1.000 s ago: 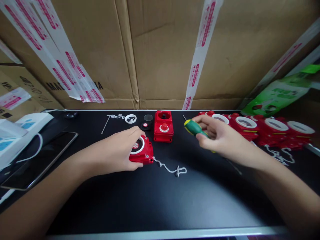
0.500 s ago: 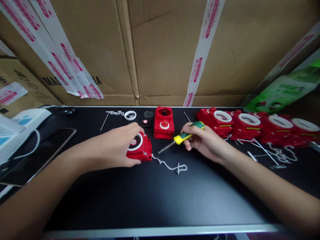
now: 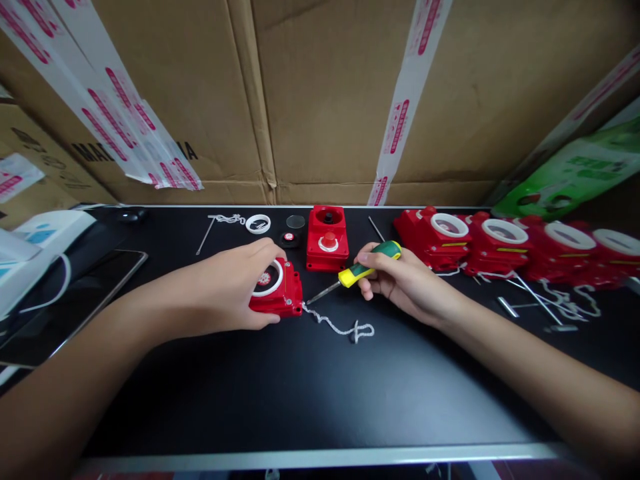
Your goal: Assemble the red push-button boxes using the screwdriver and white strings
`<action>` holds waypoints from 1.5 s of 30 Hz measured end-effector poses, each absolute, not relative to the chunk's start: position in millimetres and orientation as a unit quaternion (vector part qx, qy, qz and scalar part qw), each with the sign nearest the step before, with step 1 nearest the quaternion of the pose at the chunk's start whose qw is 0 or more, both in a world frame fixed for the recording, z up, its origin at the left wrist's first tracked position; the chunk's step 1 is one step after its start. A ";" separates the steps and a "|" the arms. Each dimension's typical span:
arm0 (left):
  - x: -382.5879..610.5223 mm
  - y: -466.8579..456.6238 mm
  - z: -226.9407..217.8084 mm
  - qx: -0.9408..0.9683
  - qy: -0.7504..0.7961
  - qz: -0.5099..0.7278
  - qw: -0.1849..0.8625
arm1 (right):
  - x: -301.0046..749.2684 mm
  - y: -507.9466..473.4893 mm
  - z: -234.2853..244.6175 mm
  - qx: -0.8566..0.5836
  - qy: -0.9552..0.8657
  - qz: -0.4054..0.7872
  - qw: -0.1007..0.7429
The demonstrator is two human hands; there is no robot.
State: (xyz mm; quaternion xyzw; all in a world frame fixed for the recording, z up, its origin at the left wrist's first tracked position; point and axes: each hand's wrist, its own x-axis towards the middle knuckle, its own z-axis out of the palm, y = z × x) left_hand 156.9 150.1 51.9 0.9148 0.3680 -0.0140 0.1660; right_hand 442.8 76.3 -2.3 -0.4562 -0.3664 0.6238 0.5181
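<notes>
My left hand [image 3: 250, 283] is wrapped over a red box with a white ring [image 3: 287, 291], which lies on the black table [image 3: 320, 387]; its left part is hidden under my fingers. A thin white cord [image 3: 340, 330] trails from the box's right corner. In my right hand [image 3: 400, 280] is a screwdriver [image 3: 357, 272] with a green and yellow handle. Its tip points down-left, close to the cord's end at the box corner; whether they touch I cannot tell. Behind stands another red box [image 3: 327, 240], with a red button and an open round recess.
Several red boxes with white rings [image 3: 450, 225] line the right side, with T-shaped metal rods [image 3: 537, 303] before them. At the back lie a white ring [image 3: 258, 224], a clear disc [image 3: 295, 221] and a black part [image 3: 289, 238]. A phone [image 3: 85, 300] lies left; cardboard [image 3: 320, 100] rises behind.
My right hand has moved the screwdriver slightly left, bringing its tip nearer the corner of the held red box. My left hand keeps its grip. The camera view has shifted a little.
</notes>
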 end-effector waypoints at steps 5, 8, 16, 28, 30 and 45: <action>156.3 151.0 50.8 0.914 0.368 -0.009 0.172 | 440.1 76.0 -1.0 -0.457 -0.364 0.624 0.519; 156.0 151.3 49.5 0.914 0.366 -0.007 0.173 | 440.3 75.5 -0.4 -0.459 -0.360 0.621 0.523; 155.8 151.5 48.1 0.919 0.360 -0.007 0.163 | 439.3 74.5 0.1 -0.456 -0.365 0.617 0.527; 155.7 151.9 48.3 0.915 0.366 -0.010 0.169 | 439.7 74.5 0.8 -0.461 -0.362 0.618 0.524; 155.5 151.9 48.0 0.916 0.365 -0.007 0.168 | 439.8 74.5 0.8 -0.462 -0.362 0.618 0.523; 153.5 152.8 44.9 0.914 0.365 0.001 0.176 | 439.3 73.8 0.7 -0.462 -0.360 0.620 0.522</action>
